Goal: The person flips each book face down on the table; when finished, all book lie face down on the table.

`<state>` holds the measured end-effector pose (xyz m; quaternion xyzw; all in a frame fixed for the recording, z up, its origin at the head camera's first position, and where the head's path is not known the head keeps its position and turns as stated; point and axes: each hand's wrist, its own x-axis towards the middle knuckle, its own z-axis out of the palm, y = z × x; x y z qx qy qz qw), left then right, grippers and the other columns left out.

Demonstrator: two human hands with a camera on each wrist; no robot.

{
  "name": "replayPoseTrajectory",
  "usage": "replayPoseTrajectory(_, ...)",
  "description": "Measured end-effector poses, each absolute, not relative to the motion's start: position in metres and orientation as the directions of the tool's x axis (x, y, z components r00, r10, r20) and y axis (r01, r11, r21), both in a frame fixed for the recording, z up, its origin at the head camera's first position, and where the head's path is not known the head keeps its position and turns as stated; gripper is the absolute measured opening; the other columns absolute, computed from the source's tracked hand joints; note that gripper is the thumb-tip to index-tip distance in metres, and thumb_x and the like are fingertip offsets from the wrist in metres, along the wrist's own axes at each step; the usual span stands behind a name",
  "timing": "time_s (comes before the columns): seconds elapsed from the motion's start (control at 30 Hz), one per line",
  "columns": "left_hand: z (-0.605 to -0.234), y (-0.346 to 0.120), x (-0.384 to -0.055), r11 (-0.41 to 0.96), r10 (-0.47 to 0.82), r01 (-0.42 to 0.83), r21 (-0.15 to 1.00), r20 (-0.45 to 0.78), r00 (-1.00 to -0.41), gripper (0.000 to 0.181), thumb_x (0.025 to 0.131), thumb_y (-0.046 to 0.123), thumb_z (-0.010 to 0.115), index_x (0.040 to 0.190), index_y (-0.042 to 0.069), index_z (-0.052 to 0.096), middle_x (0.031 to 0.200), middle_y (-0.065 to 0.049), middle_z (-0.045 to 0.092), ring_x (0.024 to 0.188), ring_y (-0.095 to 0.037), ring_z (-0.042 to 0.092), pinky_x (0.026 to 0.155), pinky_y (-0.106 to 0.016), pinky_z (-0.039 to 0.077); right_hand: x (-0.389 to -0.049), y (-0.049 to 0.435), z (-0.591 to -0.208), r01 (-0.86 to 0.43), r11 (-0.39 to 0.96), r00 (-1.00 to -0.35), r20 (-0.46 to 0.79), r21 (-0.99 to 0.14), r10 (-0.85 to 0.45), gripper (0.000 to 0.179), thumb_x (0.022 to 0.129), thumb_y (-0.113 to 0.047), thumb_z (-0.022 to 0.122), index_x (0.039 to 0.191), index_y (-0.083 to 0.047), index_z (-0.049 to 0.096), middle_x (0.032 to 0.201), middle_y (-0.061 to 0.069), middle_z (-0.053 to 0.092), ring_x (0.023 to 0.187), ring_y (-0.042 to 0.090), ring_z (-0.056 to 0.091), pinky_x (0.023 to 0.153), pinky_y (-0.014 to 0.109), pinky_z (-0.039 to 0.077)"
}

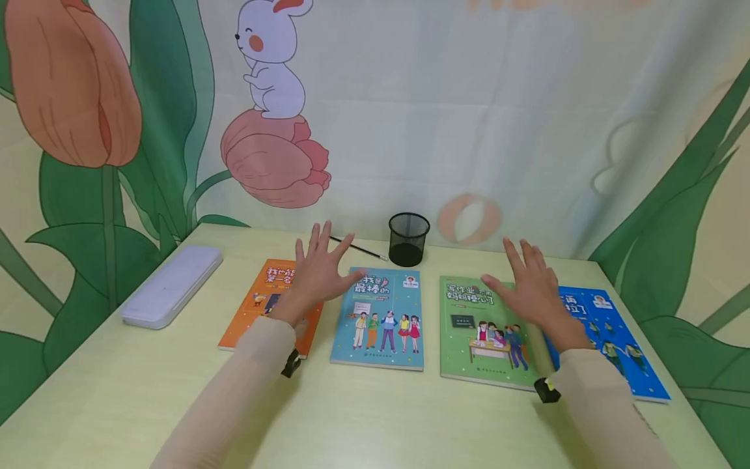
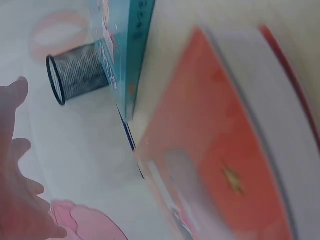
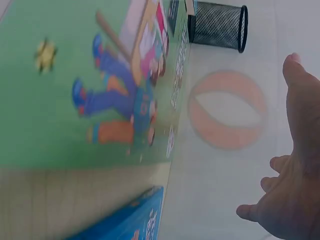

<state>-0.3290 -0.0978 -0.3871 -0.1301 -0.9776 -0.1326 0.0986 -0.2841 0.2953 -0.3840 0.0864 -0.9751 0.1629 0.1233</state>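
Note:
My left hand (image 1: 319,273) hovers with spread fingers over the orange book (image 1: 246,319) and the left edge of the light blue book (image 1: 377,326). Over the green book (image 1: 469,352) and the dark blue book (image 1: 638,365), my right hand (image 1: 530,290) is held with its fingers apart. Neither hand holds anything. All four covers face up in a row, the orange and dark blue ones partly hidden by my hands and arms. The left wrist view shows the orange book (image 2: 215,140) close up; the right wrist view shows the green book (image 3: 60,100).
Behind the books stands a black mesh pen holder (image 1: 409,241). A thin black stick like a pencil (image 1: 366,250) lies left of it. At the table's left side is a pale pencil case (image 1: 172,286). A printed curtain (image 1: 375,130) hangs along the back edge.

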Motion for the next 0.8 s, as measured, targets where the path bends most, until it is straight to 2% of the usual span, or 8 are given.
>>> replayPoseTrajectory(0.17, -0.384, -0.078, -0.332, 0.91, 0.306, 0.358, 0.21, 0.244, -0.92, 0.083, 0.089, 0.064, 0.059, 0.158, 0.03, 0.03, 0.169, -0.014, 0.005, 0.157, -0.036, -0.001, 0.122, -0.065, 0.005, -0.28, 0.314, -0.38, -0.2, 0.908, -0.965, 0.236, -0.367, -0.117, 0.095, 0.097, -0.058, 0.054, 0.162, -0.017, -0.002, 0.164, 0.03, 0.003, 0.148, 0.057, 0.011, 0.105, 0.081, 0.021)
replayPoseTrajectory(0.47, -0.384, -0.034, -0.33, 0.854, 0.453, 0.49, 0.177, 0.211, -0.866, 0.082, 0.09, 0.065, 0.059, 0.158, 0.033, 0.028, 0.168, -0.015, 0.015, 0.156, -0.036, 0.009, 0.121, -0.065, 0.012, -0.267, 0.356, -0.383, -0.129, 0.901, -0.988, 0.128, -0.415, -0.082, 0.099, 0.097, -0.058, 0.053, 0.16, -0.019, -0.013, 0.163, 0.033, 0.004, 0.144, 0.061, 0.013, 0.101, 0.082, 0.024)
replayPoseTrajectory(0.63, -0.381, -0.013, -0.328, 0.827, 0.515, 0.544, 0.141, 0.195, -0.835, 0.081, 0.091, 0.066, 0.057, 0.158, 0.033, 0.027, 0.168, -0.014, 0.017, 0.156, -0.034, 0.012, 0.122, -0.061, 0.017, -0.268, 0.379, -0.386, -0.082, 0.906, -0.995, 0.091, -0.415, -0.048, 0.102, 0.097, -0.057, 0.055, 0.16, -0.011, -0.011, 0.159, 0.039, 0.008, 0.141, 0.065, 0.015, 0.097, 0.084, 0.026)
replayPoseTrajectory(0.8, -0.38, 0.009, -0.326, 0.794, 0.58, 0.601, 0.086, 0.184, -0.793, 0.081, 0.091, 0.068, 0.055, 0.158, 0.034, 0.027, 0.167, -0.013, 0.018, 0.156, -0.032, 0.015, 0.121, -0.061, 0.021, -0.269, 0.403, -0.394, -0.076, 0.912, -0.993, 0.111, -0.404, -0.033, 0.101, 0.097, -0.054, 0.056, 0.159, -0.005, -0.007, 0.157, 0.041, 0.013, 0.14, 0.065, 0.017, 0.097, 0.084, 0.025)
